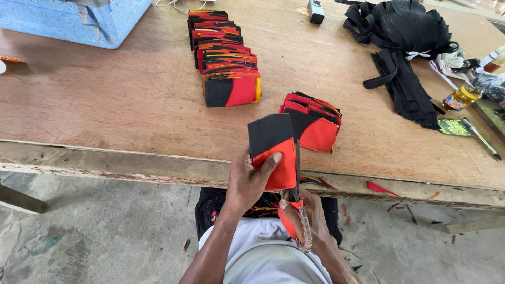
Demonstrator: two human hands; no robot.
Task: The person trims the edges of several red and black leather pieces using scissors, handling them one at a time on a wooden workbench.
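a: in the head view, how do the hands sit?

b: the left hand (251, 179) reaches up from below, wrist bent, thumb across the front of a red and black fabric piece (273, 150) and fingers clamped behind it. the piece is held upright just over the near edge of the tabletop (131, 100).

a: and the other?

b: the right hand (310, 218) sits lower, just beside the left, fist closed around the handle of a pair of scissors (299, 194). the blades point upward along the piece's right edge. a red strip (286, 221) hangs by that hand.

a: counts?

b: one piece in hand. two groups of like pieces on the tabletop: a long overlapping row (223, 55) further back, too many to count surely, and a small pile (315, 123) just behind the held piece. one heap of black straps (405, 47) far right, one small bottle (462, 97), one pen (481, 138). red scraps (381, 188) lie by the edge.
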